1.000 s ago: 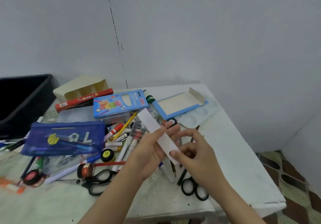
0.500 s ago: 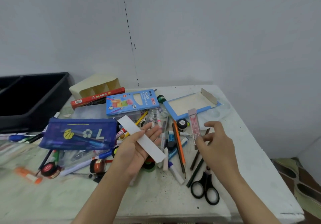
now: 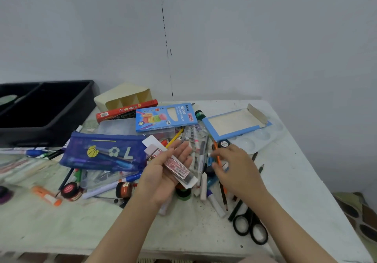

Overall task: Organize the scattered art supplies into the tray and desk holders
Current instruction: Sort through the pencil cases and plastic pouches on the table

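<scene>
My left hand point(image 3: 163, 179) lies palm up over the middle of the pile, holding a white paper strip point(image 3: 152, 140) with a pink slim case point(image 3: 175, 166) on top of it. My right hand point(image 3: 236, 171) hovers palm down just to the right, fingers spread over several loose pens and pencils point(image 3: 199, 152); its fingertips are blurred beside an orange pencil and grip nothing that I can see. The black tray point(image 3: 51, 134) stands at the far left. A cream desk holder point(image 3: 122, 97) lies on its side against the wall.
A blue mesh pouch point(image 3: 106, 152), a neon pencil box point(image 3: 165, 118), a red box point(image 3: 126, 109), an open blue-edged box point(image 3: 234, 124) and a clear palette point(image 3: 257, 138) crowd the table. Black scissors point(image 3: 251, 226) lie front right. Paint jars point(image 3: 69, 189) and an orange glue stick point(image 3: 47, 195) sit front left.
My right hand laid the pink case onto the strip in my left palm, let go and moved back over the pens. The view has shifted left and closer.
</scene>
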{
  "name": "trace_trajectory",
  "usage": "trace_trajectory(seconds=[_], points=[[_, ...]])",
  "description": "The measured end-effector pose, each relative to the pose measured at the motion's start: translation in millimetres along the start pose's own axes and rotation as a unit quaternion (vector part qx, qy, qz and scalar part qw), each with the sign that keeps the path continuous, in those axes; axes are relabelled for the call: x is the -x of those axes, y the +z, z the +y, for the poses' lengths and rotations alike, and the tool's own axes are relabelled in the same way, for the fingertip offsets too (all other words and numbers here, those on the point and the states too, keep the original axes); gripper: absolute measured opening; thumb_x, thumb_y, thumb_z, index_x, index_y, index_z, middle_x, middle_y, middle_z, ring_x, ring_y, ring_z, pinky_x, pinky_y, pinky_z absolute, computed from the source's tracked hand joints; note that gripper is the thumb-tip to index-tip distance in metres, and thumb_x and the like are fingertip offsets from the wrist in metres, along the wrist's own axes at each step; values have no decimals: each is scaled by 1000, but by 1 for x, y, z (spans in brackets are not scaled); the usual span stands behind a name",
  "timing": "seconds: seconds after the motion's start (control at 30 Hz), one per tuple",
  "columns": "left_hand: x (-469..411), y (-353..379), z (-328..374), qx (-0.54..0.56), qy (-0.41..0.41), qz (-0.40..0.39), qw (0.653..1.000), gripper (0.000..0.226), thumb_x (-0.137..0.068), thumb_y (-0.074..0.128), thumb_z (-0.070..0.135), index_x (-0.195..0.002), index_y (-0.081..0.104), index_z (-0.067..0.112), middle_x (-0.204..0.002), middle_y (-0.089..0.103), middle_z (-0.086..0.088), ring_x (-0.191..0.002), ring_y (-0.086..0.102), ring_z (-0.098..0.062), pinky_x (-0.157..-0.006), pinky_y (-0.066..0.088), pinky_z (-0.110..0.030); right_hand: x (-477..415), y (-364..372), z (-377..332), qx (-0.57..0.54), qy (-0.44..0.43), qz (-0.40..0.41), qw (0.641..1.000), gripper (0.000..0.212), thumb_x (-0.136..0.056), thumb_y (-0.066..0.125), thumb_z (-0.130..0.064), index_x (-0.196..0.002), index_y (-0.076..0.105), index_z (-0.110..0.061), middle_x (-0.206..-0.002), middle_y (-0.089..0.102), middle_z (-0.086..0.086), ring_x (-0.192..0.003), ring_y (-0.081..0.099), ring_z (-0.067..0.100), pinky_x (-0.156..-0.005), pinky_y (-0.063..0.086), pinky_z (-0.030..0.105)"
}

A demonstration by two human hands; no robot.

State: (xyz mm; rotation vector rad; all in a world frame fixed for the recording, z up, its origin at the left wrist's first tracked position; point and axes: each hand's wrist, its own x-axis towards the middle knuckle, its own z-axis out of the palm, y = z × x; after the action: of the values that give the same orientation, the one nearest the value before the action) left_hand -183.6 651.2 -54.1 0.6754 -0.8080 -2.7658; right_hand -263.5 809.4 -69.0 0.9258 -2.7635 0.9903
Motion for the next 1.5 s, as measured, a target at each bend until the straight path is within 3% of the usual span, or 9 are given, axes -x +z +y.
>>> trace_trajectory(seconds=[0.2,0.4,0.5,0.67,0.97,1.13,1.27,1.37,1.5], points=[[5,-3,7,0,-25,12,1000,28,-95,38,3,-114,58,1,-102,70,-18,-83,71,-27,-65,60,-39,-5,6,13,104,-44,-83,990,29,-80,66,-44,-103,70,-27,-100,49,-6,-98,45,14,-76,32,25],[8,-2,1,-36,-66,11,997,36,-79,51,8,-113,57,-4,-107,67,-23,-97,66,-34,-76,54,-51,-10,-1,-1,-121,15,55,991,11,-76,74,-28,-86,68,-29,-91,53,-8,-86,48,0,-72,34,14],[12,0,-2,-58,-85,-5,995,38,-75,55,13,-109,60,-3,-107,67,-23,-95,68,-33,-79,53,-50,-12,-5,-19,-205,-6,13,979,13,-77,75,-29,-87,69,-34,-95,53,-11,-85,48,-6,-69,34,5],[12,0,-7,-47,-63,3,997,31,-84,51,3,-114,58,-3,-104,68,-22,-84,70,-30,-73,58,-42,-24,3,-12,-131,-41,25,990,16,-87,62,-34,-100,71,-32,-101,50,-12,-100,46,3,-86,37,15],[17,-10,4,-35,-30,43,998,28,-91,51,4,-117,58,-2,-94,70,-17,-74,70,-24,-67,59,-34,-16,17,10,149,-25,-32,988,25,-84,62,-40,-105,66,-26,-111,48,-3,-102,41,17,-81,32,28],[18,-8,2,-32,-34,53,997,24,-90,50,3,-112,58,-2,-99,68,-20,-74,70,-26,-73,57,-39,-19,24,11,197,-62,15,978,17,-61,83,-23,-62,68,-16,-87,59,1,-74,53,22,-64,35,31],[21,-7,1,-37,-36,43,998,32,-74,56,3,-105,60,-3,-97,69,-20,-76,70,-27,-75,56,-41,-20,15,12,3,-26,57,998,8,-75,75,-19,-68,72,-15,-92,58,-6,-87,56,15,-75,43,30],[22,-6,0,-45,-52,34,997,37,-70,57,7,-105,61,-4,-98,69,-21,-84,68,-29,-78,55,-44,-16,0,0,-159,6,95,983,10,-79,73,-22,-72,69,-27,-94,52,-18,-94,53,2,-78,36,7],[21,-2,-6,-69,-75,15,995,40,-76,57,15,-112,60,-3,-105,66,-20,-88,64,-28,-88,51,-44,-2,-5,-28,-170,-82,38,981,8,-76,72,-32,-83,72,-31,-101,54,-17,-100,51,1,-84,36,11]])
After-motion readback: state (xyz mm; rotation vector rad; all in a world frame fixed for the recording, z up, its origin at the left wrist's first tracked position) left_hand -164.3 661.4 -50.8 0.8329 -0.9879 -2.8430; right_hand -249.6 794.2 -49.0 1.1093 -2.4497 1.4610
